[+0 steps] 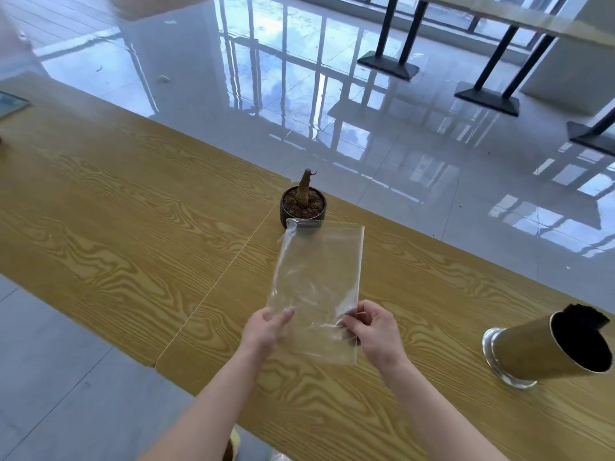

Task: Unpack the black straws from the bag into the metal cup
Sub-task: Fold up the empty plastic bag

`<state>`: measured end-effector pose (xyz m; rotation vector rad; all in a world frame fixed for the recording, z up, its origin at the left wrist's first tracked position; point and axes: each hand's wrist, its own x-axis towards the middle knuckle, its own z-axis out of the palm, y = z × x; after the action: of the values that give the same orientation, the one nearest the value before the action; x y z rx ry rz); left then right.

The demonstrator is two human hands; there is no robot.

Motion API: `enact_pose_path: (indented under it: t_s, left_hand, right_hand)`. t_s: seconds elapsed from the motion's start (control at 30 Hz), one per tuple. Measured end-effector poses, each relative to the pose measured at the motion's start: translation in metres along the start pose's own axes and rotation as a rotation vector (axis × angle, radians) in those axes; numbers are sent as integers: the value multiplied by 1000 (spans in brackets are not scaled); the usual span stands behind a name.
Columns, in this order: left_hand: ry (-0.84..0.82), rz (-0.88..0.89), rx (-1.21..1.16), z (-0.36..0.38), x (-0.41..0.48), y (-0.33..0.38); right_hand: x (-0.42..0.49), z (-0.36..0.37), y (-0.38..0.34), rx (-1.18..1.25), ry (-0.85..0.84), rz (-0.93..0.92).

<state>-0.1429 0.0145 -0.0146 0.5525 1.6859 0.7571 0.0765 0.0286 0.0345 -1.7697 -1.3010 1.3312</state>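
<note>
Head view

1. Table point(116, 201): yellow wood-grain top made of two panels, with a seam running from the near edge toward the far edge.
2. Bag point(317, 287): clear plastic, flat and empty to the eye, held up over the right panel between both hands. Its far end overlaps the small pot in the picture; whether they touch cannot be told.
3. Left hand point(264, 331): at the bag's near left edge, fingers lightly curled and pinching the plastic, thumb on top.
4. Right hand point(374, 331): at the bag's near right edge, fingers closed on the plastic in a pinch.
5. Metal cup point(545, 349): gold-toned wall on a silvery base, standing near the right end of the table, well apart from the hands.
6. Black straws point(582, 317): bunched inside the metal cup, their ends showing above its rim.
7. Pot point(303, 206): small, dark, round, filled with brown soil and a bare stump, beside the seam near the far edge.
8. Floor point(332, 94): glossy pale tiles beyond the table, with black table legs point(499, 61) at the upper right.
</note>
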Motion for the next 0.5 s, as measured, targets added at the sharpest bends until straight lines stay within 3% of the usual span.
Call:
enact_pose_path:
  t_s: [0.07,0.17,0.37,0.5]
  left_hand:
    - [-36,-35,-186,-4,-8,0]
    - [69,36,-254,-9,-24,-4]
    - [260,252,-67,-18,-74,-22]
    - [431,272,44,-28,-103,-46]
  right_hand:
    - [-2,-4,-4,13,-22,-25]
    - [-2,-7,-10,-61,-23,-85]
    - [-16,-1,-16,-376,-88,-270]
    - [-30,9,-16,-458,-139,-411]
